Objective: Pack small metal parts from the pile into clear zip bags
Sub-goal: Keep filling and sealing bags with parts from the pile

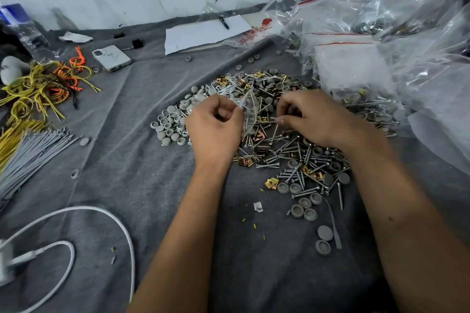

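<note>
Over the middle of the pile (267, 129), the left hand (215, 129) pinches a small clear zip bag (248, 109), its lower part hidden behind the knuckles. The right hand (311, 117), fingers curled, pinches a thin screw (277, 119) just right of the bag. Filled bags (368, 79) blur together at the far right.

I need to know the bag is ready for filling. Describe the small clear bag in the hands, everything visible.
The bag is small, thin, clear plastic, creased and glossy. It hangs roughly upright between the hands, above the pile of screws, grey caps and brass clips. The left hand pinches its left edge in a curled grip. The right hand is curled just right of it, pinching a thin screw; it does not clearly touch the bag. Whether the bag's mouth is open or anything is inside cannot be told.
</note>
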Available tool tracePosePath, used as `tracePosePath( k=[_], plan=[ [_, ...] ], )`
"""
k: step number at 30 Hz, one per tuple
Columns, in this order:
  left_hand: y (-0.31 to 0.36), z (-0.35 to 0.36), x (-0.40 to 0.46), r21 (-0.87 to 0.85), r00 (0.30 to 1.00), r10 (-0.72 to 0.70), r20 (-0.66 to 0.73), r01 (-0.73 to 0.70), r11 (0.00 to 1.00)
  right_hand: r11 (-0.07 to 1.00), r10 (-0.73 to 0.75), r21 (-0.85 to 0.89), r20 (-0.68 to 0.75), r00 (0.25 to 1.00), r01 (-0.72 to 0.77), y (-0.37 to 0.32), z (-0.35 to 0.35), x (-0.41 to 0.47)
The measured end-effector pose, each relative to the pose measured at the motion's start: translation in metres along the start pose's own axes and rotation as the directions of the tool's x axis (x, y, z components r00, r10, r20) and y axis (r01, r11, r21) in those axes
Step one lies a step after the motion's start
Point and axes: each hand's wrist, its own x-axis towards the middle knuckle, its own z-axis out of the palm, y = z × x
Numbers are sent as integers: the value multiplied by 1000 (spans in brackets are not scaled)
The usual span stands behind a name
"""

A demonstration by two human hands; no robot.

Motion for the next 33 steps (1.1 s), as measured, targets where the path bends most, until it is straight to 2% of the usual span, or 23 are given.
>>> tracePosePath(
  k=[3,5,10,17,19,20,22,24,25,29,33],
  plan=[
    [2,1,-2,13,999,1,35,-2,1000,991,-76,91,-230,970,99,-4,0,0],
    [5,1,-3,32,999,5,51,-7,999,971,-113,168,-307,945,170,-10,0,-1],
    [9,2,-2,88,997,45,64,-51,995,955,-216,143,-264,940,260,-21,16,1],
    [8,2,-3,25,999,-26,35,25,999,946,-177,187,-386,905,265,-21,15,0],
    [7,2,-2,15,998,-51,25,51,999,955,-184,167,-312,932,244,-21,5,-4],
    [7,2,-2,18,998,-53,26,53,998,965,-189,140,-218,958,222,-20,-2,-7],
    [7,2,-2,28,998,-50,36,49,998,984,-171,69,79,982,165,-20,-17,-15],
    [8,3,-3,29,998,-51,47,50,998,989,-149,46,358,922,142,-24,-26,-24],
    [9,4,-3,27,997,-52,57,50,998,988,-153,39,437,886,152,-29,-27,-29],
    [11,5,-6,27,994,-44,103,42,999,956,-171,-97,577,798,275,-52,-19,-41],
    [13,5,-10,10,990,-38,137,37,999,936,-121,-175,651,750,304,-57,-13,-46]
  ],
)
